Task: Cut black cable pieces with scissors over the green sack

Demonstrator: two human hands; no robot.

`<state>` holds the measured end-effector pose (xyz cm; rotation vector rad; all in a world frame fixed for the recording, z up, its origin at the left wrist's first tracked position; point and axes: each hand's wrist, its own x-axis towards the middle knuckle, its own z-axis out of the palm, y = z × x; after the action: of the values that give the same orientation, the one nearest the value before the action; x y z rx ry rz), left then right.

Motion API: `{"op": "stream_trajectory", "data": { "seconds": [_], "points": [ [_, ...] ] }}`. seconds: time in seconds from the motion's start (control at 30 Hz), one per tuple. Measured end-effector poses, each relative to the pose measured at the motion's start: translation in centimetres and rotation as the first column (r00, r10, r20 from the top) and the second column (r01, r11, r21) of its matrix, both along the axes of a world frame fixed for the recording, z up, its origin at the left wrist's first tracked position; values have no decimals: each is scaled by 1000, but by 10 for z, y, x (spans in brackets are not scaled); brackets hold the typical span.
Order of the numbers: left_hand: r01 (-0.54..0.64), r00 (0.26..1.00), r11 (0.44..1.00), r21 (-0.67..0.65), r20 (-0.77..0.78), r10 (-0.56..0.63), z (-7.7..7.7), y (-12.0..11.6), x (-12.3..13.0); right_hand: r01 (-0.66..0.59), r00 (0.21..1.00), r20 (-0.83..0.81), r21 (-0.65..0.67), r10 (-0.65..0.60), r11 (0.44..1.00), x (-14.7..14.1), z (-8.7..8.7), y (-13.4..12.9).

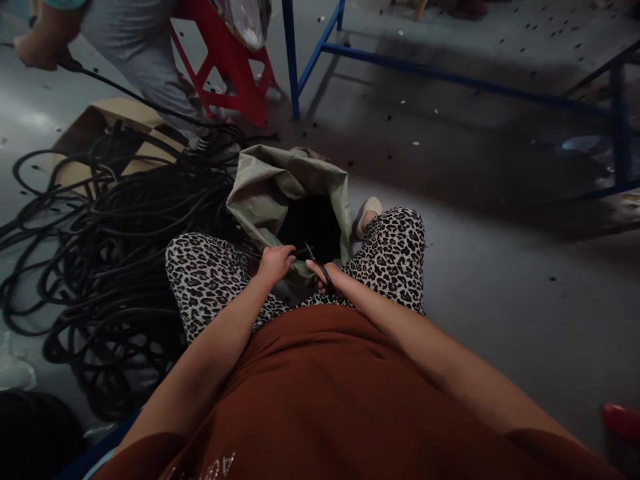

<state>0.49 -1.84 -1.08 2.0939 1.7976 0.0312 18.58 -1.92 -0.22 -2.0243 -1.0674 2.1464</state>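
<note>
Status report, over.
Right hand holding black-handled scissors. Left hand at near rim of open grey-green sack, grip unclear. Black cords heaped beside left knee.

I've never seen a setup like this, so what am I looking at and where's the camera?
There is no robot here: one camera, worn on a person's head, looks down at their lap and bare hands. The right hand holds scissors at the near rim of an open green sack. The left hand is beside them; what it pinches, if anything, is unclear. On the floor, left, black cords lie heaped by a cardboard box. Another person's hand grips a cord.
</note>
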Motion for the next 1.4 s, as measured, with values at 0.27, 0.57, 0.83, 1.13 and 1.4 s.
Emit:
{"op": "stream_trajectory", "data": {
  "seconds": [0.27,0.57,0.83,1.13,1.4],
  "points": [
    [-18,1000,999,-43,-19,18,-3,1,0,-79,996,46,88,75,993,2,-7,-4],
    [-60,998,996,-59,-40,57,-5,1,-2,-134,989,79,111,125,985,3,-4,-3],
    [-154,988,987,-36,-5,154,-3,3,-3,-122,993,-7,-26,122,992,0,8,-3],
    [-139,990,990,-35,18,140,0,3,-1,-95,995,-43,-39,94,995,-3,18,-3],
    [-51,997,998,-29,63,53,3,1,6,-101,991,-88,-37,97,994,-1,11,-4]
  ]
}}
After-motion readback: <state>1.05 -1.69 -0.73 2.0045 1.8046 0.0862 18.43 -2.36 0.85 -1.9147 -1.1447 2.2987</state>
